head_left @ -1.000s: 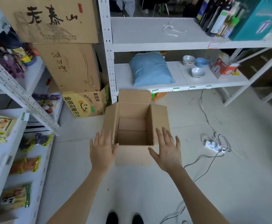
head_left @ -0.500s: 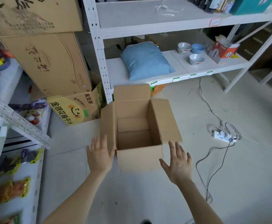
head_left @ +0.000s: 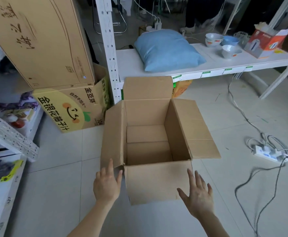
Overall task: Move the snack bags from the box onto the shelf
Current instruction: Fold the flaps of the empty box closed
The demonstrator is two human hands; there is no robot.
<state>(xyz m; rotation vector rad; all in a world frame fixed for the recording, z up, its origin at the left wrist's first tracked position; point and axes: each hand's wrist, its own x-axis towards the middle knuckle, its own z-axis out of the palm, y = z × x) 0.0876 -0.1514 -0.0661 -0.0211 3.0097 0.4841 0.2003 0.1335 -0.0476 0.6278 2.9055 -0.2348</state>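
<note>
**Head view, looking down at the floor.** Your left hand (head_left: 106, 184) is held at the near-left corner of the box (head_left: 157, 182). Its fingers (head_left: 110, 166) are straight and released, grasping nothing. The forefinger overlaps the left flap and the thumb lies just beside the front wall (contact cannot be confirmed from this angle).

Your right hand (head_left: 198, 197) is held at the near-right corner, fingers spread and released, grasping nothing. Its thumb lies across the lower part of the front wall.

The box stands upright on the tiled floor (head_left: 54, 194) with all four top flaps open. Inside it, the two bottom flaps show.

The snack bags (head_left: 3, 168) lie on the shelf (head_left: 11, 190) at the left edge of the view, well apart from the box. One is purple and yellow, and a yellow one lies nearer to you; both are blurred.

Behind the box to the left, a yellow printed carton (head_left: 71, 110) sits on the floor with a large brown carton (head_left: 40, 41) on top of it. Beyond the box, a low white rack (head_left: 225, 63) carries a blue pillow (head_left: 167, 50), several bowls (head_left: 214, 39) and a red-orange carton (head_left: 266, 42). To the right of the box, a power strip (head_left: 268, 153) lies on the floor.
</note>
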